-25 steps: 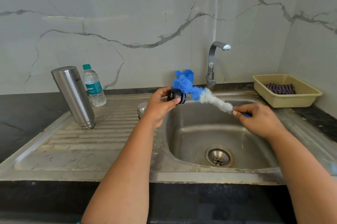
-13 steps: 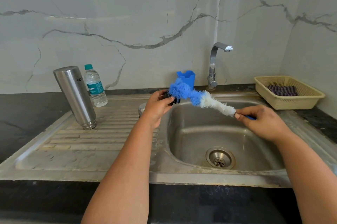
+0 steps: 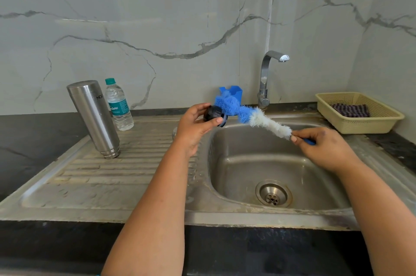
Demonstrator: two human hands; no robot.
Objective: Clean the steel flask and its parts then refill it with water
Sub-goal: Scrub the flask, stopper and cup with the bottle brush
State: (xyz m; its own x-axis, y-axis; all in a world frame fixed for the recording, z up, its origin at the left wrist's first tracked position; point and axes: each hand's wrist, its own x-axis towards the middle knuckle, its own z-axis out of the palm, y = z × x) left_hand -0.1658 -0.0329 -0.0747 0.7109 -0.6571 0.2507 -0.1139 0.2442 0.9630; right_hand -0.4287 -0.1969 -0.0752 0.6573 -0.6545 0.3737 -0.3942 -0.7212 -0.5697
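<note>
- The left hand (image 3: 195, 125) grips the black flask cap (image 3: 215, 116) over the sink (image 3: 236, 215) edge.
- The right hand (image 3: 324, 145) pinches the brush (image 3: 258, 118) handle; its long axis slants up-left, blue tip touching the cap.
- The steel flask (image 3: 93, 118) stands inverted, well left, nearer the left hand.

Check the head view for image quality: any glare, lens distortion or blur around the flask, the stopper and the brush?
Head view: even, soft light with faint shadows; wide-angle bending leans the steel flask and curves the sink front edge; a soft highlight streaks the flask, and a small glint sits on the tap; the black stopper and brush read sharp, with no obvious motion blur.
</note>
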